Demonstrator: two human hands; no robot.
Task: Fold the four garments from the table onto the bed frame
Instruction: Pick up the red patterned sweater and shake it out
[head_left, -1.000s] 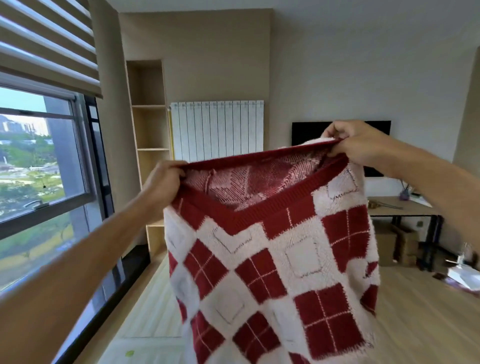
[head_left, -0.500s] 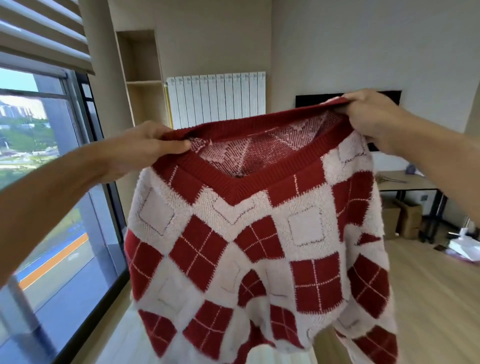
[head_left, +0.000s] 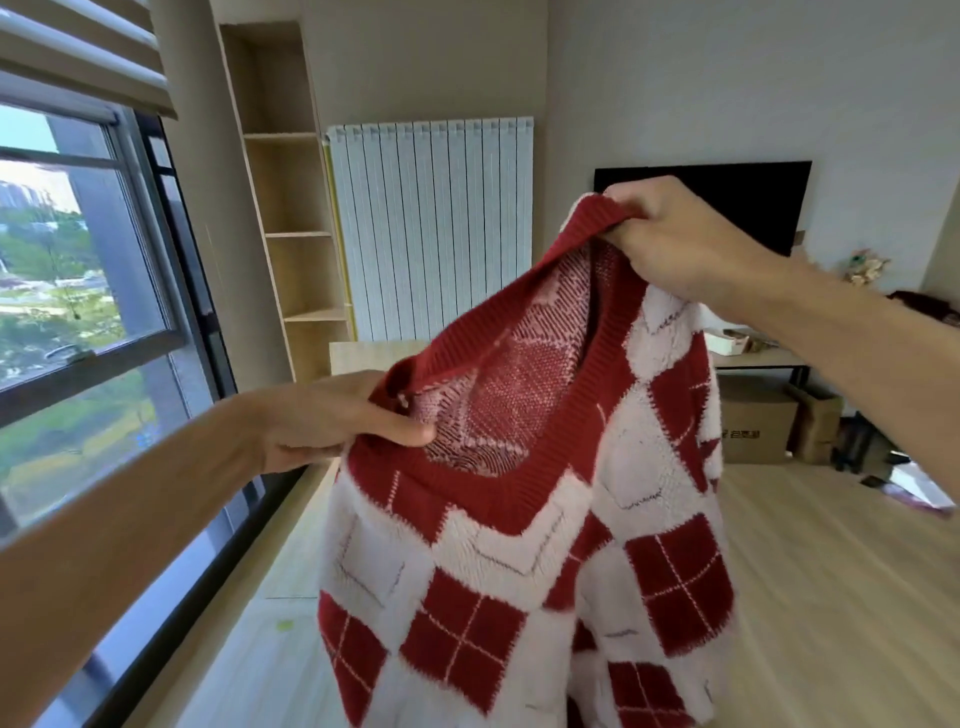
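Fuzzy knit sweater (head_left: 519, 571) — ribbed collar (head_left: 498, 493) — matt wood floor (head_left: 831, 597)

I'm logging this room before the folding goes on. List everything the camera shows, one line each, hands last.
sweater: one, red and white diamonds, held up in the air at its neckline
radiator: one, white, on the back wall
shelves: one unit, light wood, in the corner left of the radiator
window: one, dark frame, on the left
blind: one, beige, rolled up above the window
screen: one, black, on the right wall
desk: one, light top, under the screen
boxes: at least two, brown, under the desk
left hand: grips the lower side of the collar
right hand: grips the higher side
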